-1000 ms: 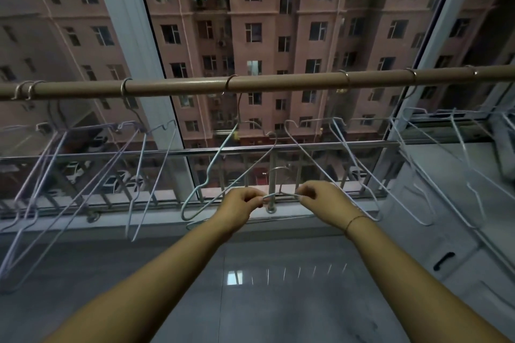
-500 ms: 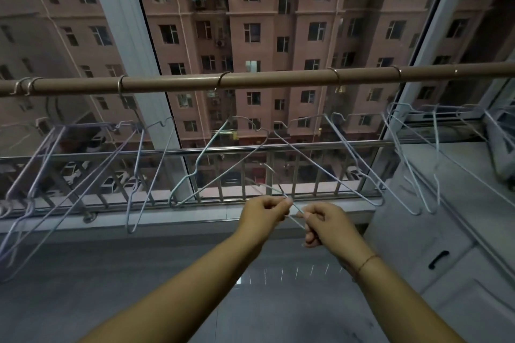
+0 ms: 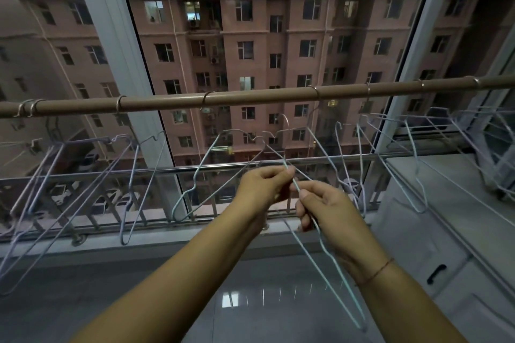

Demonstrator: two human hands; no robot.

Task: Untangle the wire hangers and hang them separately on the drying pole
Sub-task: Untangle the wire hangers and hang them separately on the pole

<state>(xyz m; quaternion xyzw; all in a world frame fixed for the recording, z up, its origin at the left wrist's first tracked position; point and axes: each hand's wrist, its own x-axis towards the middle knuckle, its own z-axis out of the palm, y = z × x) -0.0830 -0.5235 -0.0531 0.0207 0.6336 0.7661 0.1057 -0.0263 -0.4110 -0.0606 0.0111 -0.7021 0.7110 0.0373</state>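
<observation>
A brown drying pole (image 3: 250, 97) runs across the window at chest height. Several pale wire hangers hang from it by their hooks, one in the middle (image 3: 206, 170), others at the left (image 3: 131, 189) and right (image 3: 412, 164). Both hands grip one pale blue wire hanger (image 3: 328, 256) below the pole. My left hand (image 3: 264, 186) pinches its neck near the hook. My right hand (image 3: 326, 206) is closed around the wire just below. The hanger's body slants down to the right past my right forearm, and its hook points up toward the pole.
A metal balcony railing (image 3: 111, 175) runs behind the hangers, outside the glass. A white window post (image 3: 117, 44) stands at the left and another (image 3: 415, 47) at the right. A white cabinet (image 3: 446, 245) with a black handle sits at the right. The floor is glossy grey tile.
The hanger in my hands has turned from lying level to slanting steeply, hook end up. Both hands rose toward the pole, and the view tilted upward.
</observation>
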